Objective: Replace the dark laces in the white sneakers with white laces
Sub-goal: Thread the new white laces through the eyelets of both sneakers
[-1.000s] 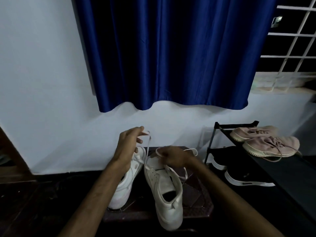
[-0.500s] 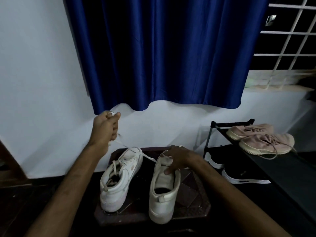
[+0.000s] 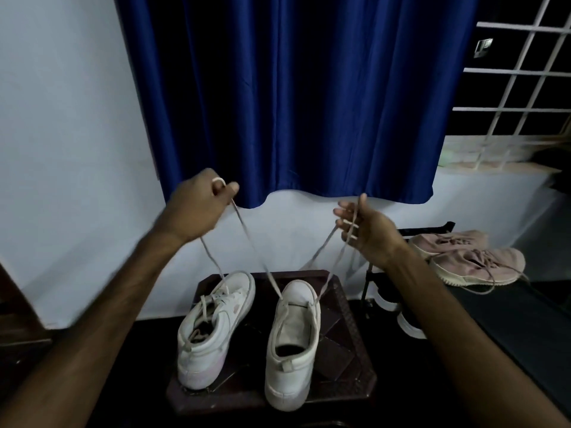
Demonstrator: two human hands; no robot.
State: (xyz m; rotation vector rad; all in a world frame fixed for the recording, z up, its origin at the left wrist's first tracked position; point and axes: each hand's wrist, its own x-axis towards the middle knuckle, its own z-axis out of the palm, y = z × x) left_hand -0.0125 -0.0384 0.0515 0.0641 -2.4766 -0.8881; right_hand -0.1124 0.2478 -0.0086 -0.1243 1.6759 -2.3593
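Both arms reached forward and up, forearms bare, hands raised well above the shoes and held apart from each other. The left hand (image 3: pixel 197 211) was fisted, knuckles toward the camera, thumb and forefinger pinching one end of a white flat shoelace (image 3: pixel 256 251), with a small loop of it showing over the finger. The right hand (image 3: pixel 367 230) sat slightly lower, palm turned inward and fingers half curled, with the other end of the shoelace wound across them and gripped. From each hand the shoelace ran down taut, forming a V into the front eyelets of the white leather sneaker on the right (image 3: pixel 292 344), which was otherwise unlaced with its tongue exposed. Another strand dropped from under the left hand toward the white leather sneaker on the left (image 3: pixel 213 329); whether it was the same shoelace could not be told. That sneaker carried loose pale lacing.

Both sneakers stood heels toward the camera on a dark wooden low stool (image 3: pixel 349 359). Behind it were a pale wall (image 3: pixel 61 149) and a blue satin curtain (image 3: pixel 293 97). To the right, a black metal shoe rack (image 3: pixel 367 282) held a pair of pink knit sneakers (image 3: pixel 475 261).
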